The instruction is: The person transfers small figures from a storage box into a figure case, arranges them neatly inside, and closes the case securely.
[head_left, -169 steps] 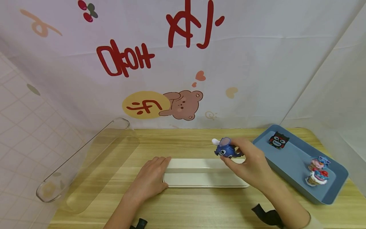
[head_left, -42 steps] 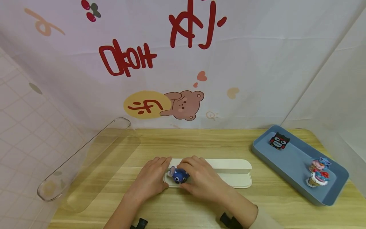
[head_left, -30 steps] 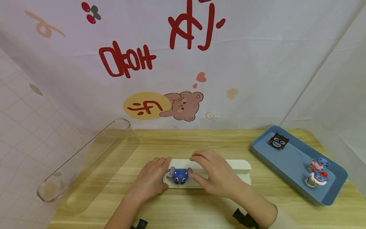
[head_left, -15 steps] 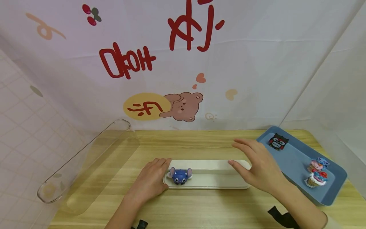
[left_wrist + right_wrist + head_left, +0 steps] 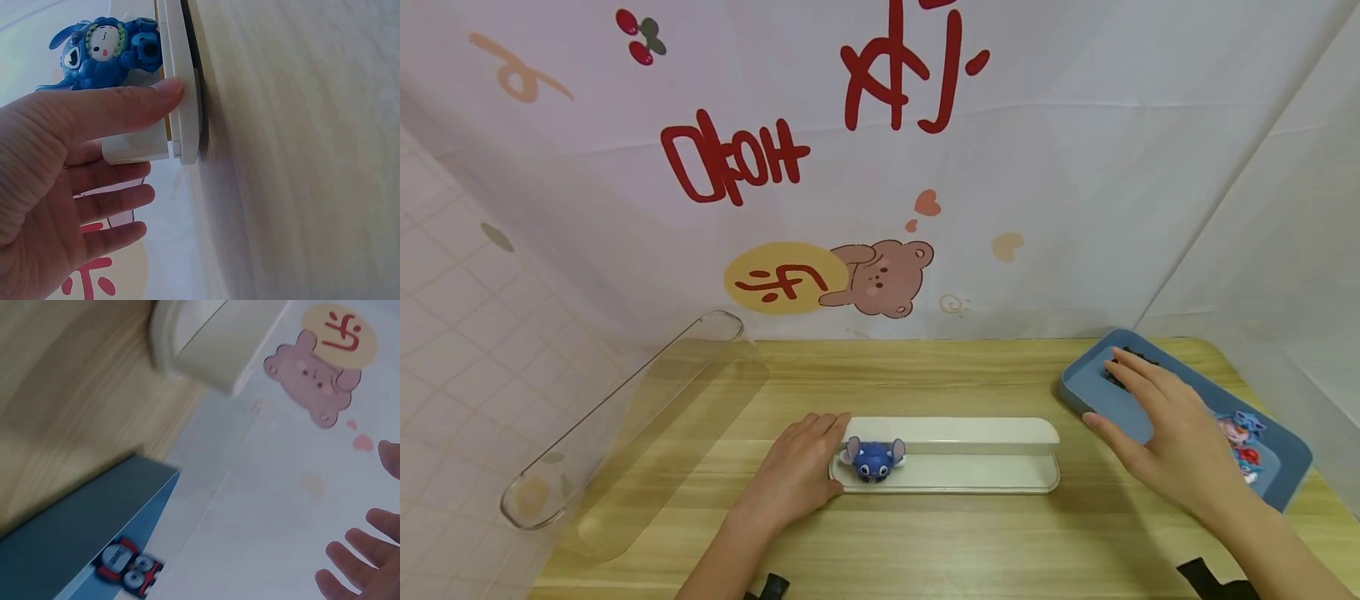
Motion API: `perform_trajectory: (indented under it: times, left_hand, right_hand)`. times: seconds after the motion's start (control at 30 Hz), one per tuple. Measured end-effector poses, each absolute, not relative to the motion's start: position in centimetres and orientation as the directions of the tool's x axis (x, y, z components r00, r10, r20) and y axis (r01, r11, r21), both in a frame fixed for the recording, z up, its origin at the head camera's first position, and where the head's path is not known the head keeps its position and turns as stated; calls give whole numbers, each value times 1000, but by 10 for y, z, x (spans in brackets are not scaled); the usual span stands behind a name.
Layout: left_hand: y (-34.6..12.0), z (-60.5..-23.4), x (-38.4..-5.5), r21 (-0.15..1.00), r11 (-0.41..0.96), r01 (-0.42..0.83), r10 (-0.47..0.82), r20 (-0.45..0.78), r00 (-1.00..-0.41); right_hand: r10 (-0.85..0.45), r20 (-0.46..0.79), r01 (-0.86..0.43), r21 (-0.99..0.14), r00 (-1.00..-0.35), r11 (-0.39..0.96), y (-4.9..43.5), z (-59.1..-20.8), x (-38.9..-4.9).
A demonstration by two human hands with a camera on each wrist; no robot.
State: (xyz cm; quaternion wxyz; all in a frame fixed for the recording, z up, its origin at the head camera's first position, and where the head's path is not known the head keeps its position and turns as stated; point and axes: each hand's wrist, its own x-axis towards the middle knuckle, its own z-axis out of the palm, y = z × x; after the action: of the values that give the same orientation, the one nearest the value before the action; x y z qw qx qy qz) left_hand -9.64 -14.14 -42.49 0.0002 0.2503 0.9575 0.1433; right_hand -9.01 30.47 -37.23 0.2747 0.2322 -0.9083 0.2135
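Observation:
My left hand [image 5: 801, 462] holds the left end of a long white stepped stand [image 5: 977, 472], its thumb on the front edge and the other fingers behind. On the stand's lower step, near that hand, sits a blue big-eared figurine [image 5: 874, 461]; the left wrist view shows its white face patch with a green border. My right hand [image 5: 1180, 442] hovers over the blue-grey tray [image 5: 1093, 398], fingers spread and holding nothing. Beneath its fingertips, the dark owl piece [image 5: 128, 565] is partly covered in the head view. Small colourful figures [image 5: 1246, 425] in the tray are partly hidden by the hand.
A long transparent cover [image 5: 625, 386] lies on the left of the wooden table [image 5: 925, 542]. Behind stands a white printed cloth [image 5: 1060, 208] with a bear and red lettering. Black straps [image 5: 1217, 579] show near both wrists.
The right hand set the blue figurine on the stand's left end, let go, and moved right until it was over the tray. The left hand has stayed on the stand.

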Motion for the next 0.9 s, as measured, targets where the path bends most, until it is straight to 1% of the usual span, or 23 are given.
perform_trajectory:
  times: [0.13,0.23,0.33,0.47,0.53,0.57,0.7,0.9]
  left_hand:
    - [-141,-425,-97,270,835,479,479,71,-875]
    - [-141,-425,-96,270,833,483,482,73,-873]
    - [-141,-424,-96,273,832,484,483,75,-872]
    - [-141,-424,-96,272,832,484,484,73,-872]
    - [-141,-424,-96,270,832,485,485,73,-872]
    - [-141,-424,-96,269,832,486,486,73,-871]
    - [-141,-425,-96,263,833,487,485,78,-871]
    - [-141,-425,-96,263,833,487,484,81,-871]
  right_hand:
    - [-255,581,-478,-268,-773,837,324,-376,-84]
    - [-212,584,-430,-265,-784,863,338,-379,-79]
    - [-171,600,-386,-250,-782,888,353,-383,-75]
    - [-123,631,-360,-262,-766,896,371,-392,-70]
    - [-96,626,-338,-281,-774,898,380,-396,-68]
    - [-82,614,-330,-301,-785,895,383,-397,-67]
    - [-42,559,-262,-320,-828,910,397,-402,-64]
    - [13,501,-157,-295,-866,943,412,-415,-57]
